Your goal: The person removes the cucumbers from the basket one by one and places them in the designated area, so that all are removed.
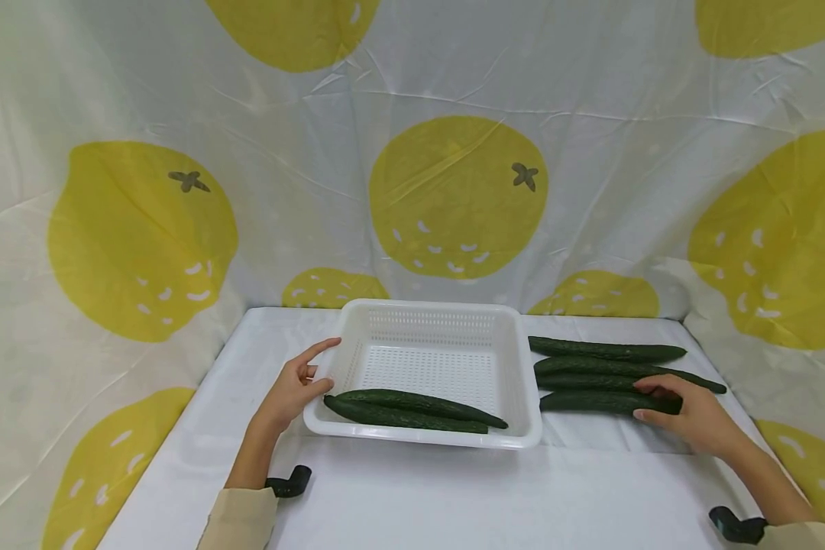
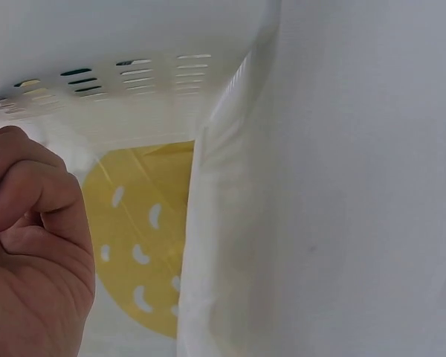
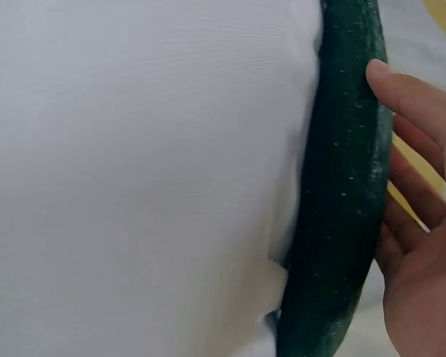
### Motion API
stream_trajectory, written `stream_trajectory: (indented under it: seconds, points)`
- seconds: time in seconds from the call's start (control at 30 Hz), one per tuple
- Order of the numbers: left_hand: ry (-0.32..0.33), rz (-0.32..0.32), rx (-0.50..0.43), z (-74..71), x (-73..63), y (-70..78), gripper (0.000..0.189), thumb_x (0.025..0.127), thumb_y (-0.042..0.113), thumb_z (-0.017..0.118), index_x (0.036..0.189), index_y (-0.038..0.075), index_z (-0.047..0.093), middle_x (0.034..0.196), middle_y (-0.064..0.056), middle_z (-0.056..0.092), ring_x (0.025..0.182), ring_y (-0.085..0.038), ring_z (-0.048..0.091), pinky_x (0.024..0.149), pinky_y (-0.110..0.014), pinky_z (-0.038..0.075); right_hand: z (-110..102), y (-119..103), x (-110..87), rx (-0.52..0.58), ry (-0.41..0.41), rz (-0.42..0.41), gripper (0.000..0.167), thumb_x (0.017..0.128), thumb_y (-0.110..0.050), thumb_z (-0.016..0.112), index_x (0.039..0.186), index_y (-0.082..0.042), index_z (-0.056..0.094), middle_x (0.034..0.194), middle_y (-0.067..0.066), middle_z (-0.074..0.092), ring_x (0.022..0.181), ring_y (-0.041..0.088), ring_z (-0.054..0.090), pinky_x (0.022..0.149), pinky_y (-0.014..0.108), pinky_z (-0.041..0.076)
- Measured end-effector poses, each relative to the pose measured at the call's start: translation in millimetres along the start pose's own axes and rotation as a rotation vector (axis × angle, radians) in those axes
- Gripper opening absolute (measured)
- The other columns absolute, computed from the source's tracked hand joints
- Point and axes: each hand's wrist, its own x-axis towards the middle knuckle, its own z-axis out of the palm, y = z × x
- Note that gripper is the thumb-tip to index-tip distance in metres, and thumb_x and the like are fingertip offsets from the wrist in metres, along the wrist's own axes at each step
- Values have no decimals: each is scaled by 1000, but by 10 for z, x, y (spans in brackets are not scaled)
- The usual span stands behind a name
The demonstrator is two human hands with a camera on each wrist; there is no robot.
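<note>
A white plastic basket (image 1: 422, 437) stands on the table, with two dark green cucumbers (image 1: 412, 412) lying along its near side. At the basket's left rim is my left hand (image 1: 294, 391); its thumb and extended index finger touch the rim, while the other fingers fold beneath, as the left wrist view also shows. Right of the basket, several cucumbers (image 1: 605, 350) lie side by side. My right hand (image 1: 690, 412) grips the nearest cucumber (image 3: 342, 178) near its right end, thumb on the near side and fingers around the far side.
White cloth covers the table (image 1: 412, 496). A pale curtain (image 1: 302, 198) printed with yellow fruit hangs behind and at both sides. Each wrist carries a small black device (image 1: 292, 481) near the sleeve.
</note>
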Motion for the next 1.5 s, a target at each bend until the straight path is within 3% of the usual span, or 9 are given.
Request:
stream_trajectory:
  seconds: [0.1, 0.2, 0.5, 0.7, 0.87, 1.07, 1.23, 1.5]
  points:
    - [-8, -4, -11, -7, 0, 2, 70, 88, -6, 63, 152, 18, 49, 59, 7, 35, 51, -5, 34, 49, -23, 39, -46, -39, 35, 30, 18, 25, 45, 87, -41, 81, 124, -18, 71, 120, 8, 71, 98, -14, 52, 79, 19, 49]
    - [-14, -5, -15, -13, -2, 5, 69, 88, -6, 62, 152, 18, 49, 59, 7, 36, 52, -5, 36, 51, -24, 41, -90, -117, 88, 81, 13, 21, 42, 91, -38, 78, 126, -15, 70, 120, 9, 71, 98, -20, 50, 79, 18, 51]
    - [-20, -25, -16, -3, -1, -17, 70, 90, -5, 62, 153, 19, 47, 60, 5, 39, 53, -6, 39, 52, -23, 42, -90, -553, 315, 163, -24, -35, 40, 96, -37, 73, 128, -15, 69, 120, 7, 72, 99, -12, 58, 80, 22, 53]
    - [-21, -47, -12, 14, -6, -17, 70, 89, -3, 63, 153, 20, 47, 63, 2, 43, 56, -8, 43, 55, -24, 43, -49, -904, 461, 199, -27, -101, 34, 96, -35, 73, 127, -22, 69, 120, 6, 73, 101, -4, 63, 82, 22, 54]
    - [-20, -52, -7, 11, 0, -24, 70, 90, -2, 62, 153, 22, 47, 64, 1, 44, 58, -9, 45, 56, -24, 43, 7, -1186, 570, 238, -31, -136, 31, 95, -34, 73, 124, -23, 70, 119, -1, 72, 102, 0, 64, 86, 24, 55]
    - [-23, -51, -13, 5, 17, -35, 70, 90, -2, 63, 153, 22, 47, 68, -2, 51, 63, -10, 52, 58, -24, 47, 125, -1527, 673, 319, -60, -181, 31, 95, -33, 74, 123, -20, 70, 117, -2, 72, 100, 7, 66, 86, 25, 56]
    - [-20, -51, -19, 8, 28, -46, 70, 89, -2, 63, 153, 22, 47, 65, 1, 46, 60, -9, 48, 57, -24, 46, 275, -1756, 738, 381, -96, -221, 35, 94, -31, 75, 124, -14, 70, 120, 3, 72, 99, 16, 69, 82, 28, 58]
    - [-13, -55, -11, -1, 4, -5, 71, 89, -3, 63, 153, 21, 47, 63, 2, 42, 56, -8, 43, 55, -25, 44, 455, -2123, 891, 424, -132, -321, 35, 93, -33, 76, 125, -23, 68, 119, -5, 69, 105, 16, 68, 93, 36, 57]
